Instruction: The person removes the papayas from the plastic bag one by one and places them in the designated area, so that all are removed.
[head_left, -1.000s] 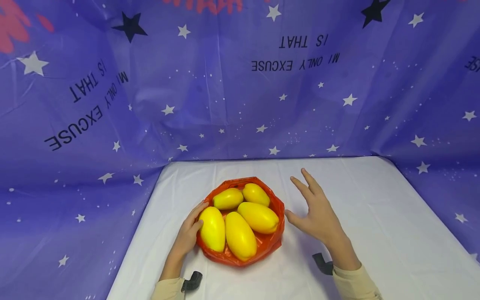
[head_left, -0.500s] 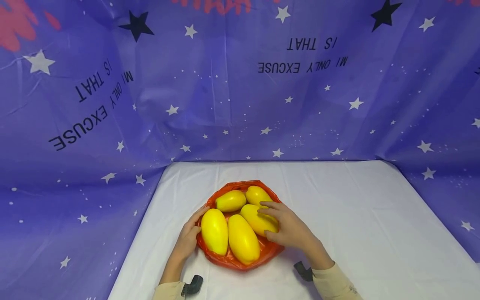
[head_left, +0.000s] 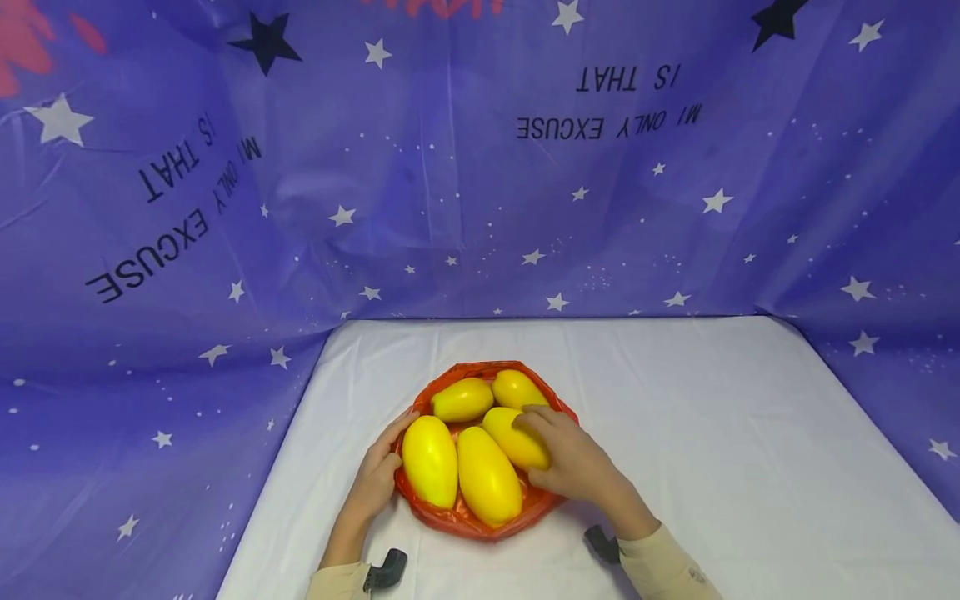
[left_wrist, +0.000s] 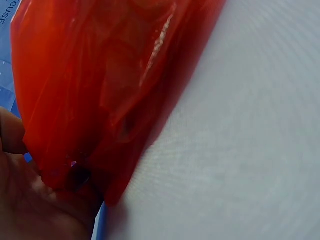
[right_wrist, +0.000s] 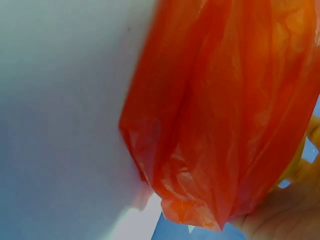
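Beige cloth covers both wrists at the near edge, the left sleeve (head_left: 337, 581) and the right sleeve (head_left: 666, 568), each with a dark bracket jutting inward beside it: the left bracket (head_left: 387, 570) and the right bracket (head_left: 602, 544).

Beyond them the left hand (head_left: 377, 471) grips the left side of a red bag (head_left: 450, 521), its fingers reaching along the rim and its thumb by the edge; the left wrist view shows thin, creased red plastic against the palm. The bag stands on the worktop (head_left: 750, 433), its mouth spread wide and facing up, and yellow oval fruits lie inside it.

Nearest in the bag, two large ones rest side by side, the left front fruit (head_left: 430, 462) and the middle front fruit (head_left: 490, 477). Just behind and to the right, the right hand (head_left: 577, 457) reaches over the rim, its fingers bent round the right fruit (head_left: 513, 437), which sits in the bag. Farther back are the back left fruit (head_left: 462, 400), lying on its side, and the back right fruit (head_left: 517, 389), close to the far rim.

White cloth covers the worktop as far as a purple curtain (head_left: 480, 167) printed with white and black stars and upside-down black lettering.
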